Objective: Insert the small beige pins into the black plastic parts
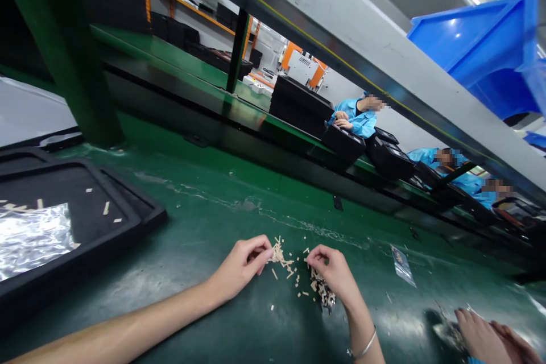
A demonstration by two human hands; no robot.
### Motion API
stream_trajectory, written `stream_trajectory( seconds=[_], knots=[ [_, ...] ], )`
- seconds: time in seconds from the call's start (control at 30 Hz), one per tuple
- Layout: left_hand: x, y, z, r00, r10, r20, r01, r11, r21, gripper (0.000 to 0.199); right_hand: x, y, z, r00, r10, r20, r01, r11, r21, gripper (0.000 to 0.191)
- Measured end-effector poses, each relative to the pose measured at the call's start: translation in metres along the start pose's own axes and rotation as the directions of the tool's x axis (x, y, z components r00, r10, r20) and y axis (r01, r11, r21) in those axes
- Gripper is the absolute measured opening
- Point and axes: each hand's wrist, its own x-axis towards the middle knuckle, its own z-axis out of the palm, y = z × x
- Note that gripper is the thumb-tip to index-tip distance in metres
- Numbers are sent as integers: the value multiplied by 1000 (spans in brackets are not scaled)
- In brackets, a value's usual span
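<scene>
My left hand is closed, its fingertips pressed together at the edge of a loose heap of small cream-coloured strips on the green tabletop. To the right, my right hand is closed in a pinch above a second pile of small pieces, cream mixed with dark ones. Whatever either pinch holds is too small to make out. Several tiny cream bits lie scattered between the two hands. A metal bangle circles my right wrist.
Black trays at left hold a shiny silver bag and stray strips. A small clear bag lies to the right, near another person's hands. Across the bench, people in blue work beside black trays; a blue bin hangs overhead.
</scene>
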Motion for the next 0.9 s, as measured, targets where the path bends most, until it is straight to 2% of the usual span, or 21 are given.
stream_trajectory(
  seconds=[0.1,0.17,0.27,0.33,0.4,0.43,0.5,0.57,0.63,0.73,0.8,0.9],
  knots=[
    [-3,2,3,991,126,37,-131,965,229,19,1,-8,-7,1000,-6,-30,6,1000,-13,15],
    [-5,-2,6,968,244,60,-248,890,383,18,3,-9,-7,997,38,-70,-42,997,-60,13],
    [-7,-12,11,894,407,188,-434,680,591,22,4,-7,0,987,109,-114,-124,984,-129,7],
    [-8,-16,14,834,468,291,-529,531,662,25,5,-4,6,985,126,-116,-142,979,-147,10],
    [-8,-17,15,809,473,348,-568,477,671,26,5,-3,10,987,124,-106,-138,980,-145,13],
    [-9,-16,15,814,462,352,-567,498,656,25,4,-3,11,988,119,-99,-132,982,-137,15],
    [-10,-11,15,845,431,317,-532,610,588,24,3,-5,11,992,99,-82,-107,988,-107,16],
    [-10,-5,14,892,389,231,-452,748,487,23,-1,-11,12,996,66,-59,-70,995,-66,13],
    [-11,1,14,935,319,155,-355,843,404,19,-6,-20,14,1000,0,-27,0,1000,18,10],
    [-11,3,14,963,227,147,-266,892,365,6,-16,-37,21,990,-139,11,131,959,252,7],
    [-9,0,14,966,193,170,-241,911,336,13,-21,-46,26,981,-194,15,175,915,364,7],
    [-6,-5,12,978,116,173,-154,963,223,23,-23,-52,33,980,-197,15,170,880,444,7]
  ],
)
